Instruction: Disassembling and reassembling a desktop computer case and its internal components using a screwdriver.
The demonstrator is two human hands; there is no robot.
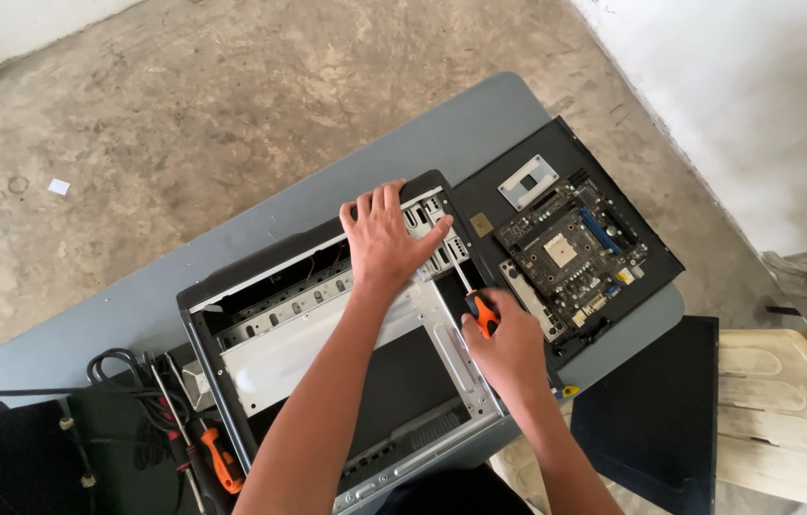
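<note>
An open computer case (260, 353) lies on its side on a grey table (441, 124). My left hand (384, 238) rests flat, fingers spread, on the case's rear panel (441, 250) near the slot openings. My right hand (508, 343) grips a screwdriver (481, 310) with an orange and black handle; its shaft points up toward the rear panel by my left thumb. A dark motherboard (570, 253) lies to the right on a black side panel (642, 238).
Black cables (127, 381) and two more screwdrivers (217, 458) lie left of the case. Another black panel (656, 410) leans beside a pale plastic chair (785, 410) at lower right. A small metal bracket (527, 181) sits above the motherboard. Concrete floor surrounds the table.
</note>
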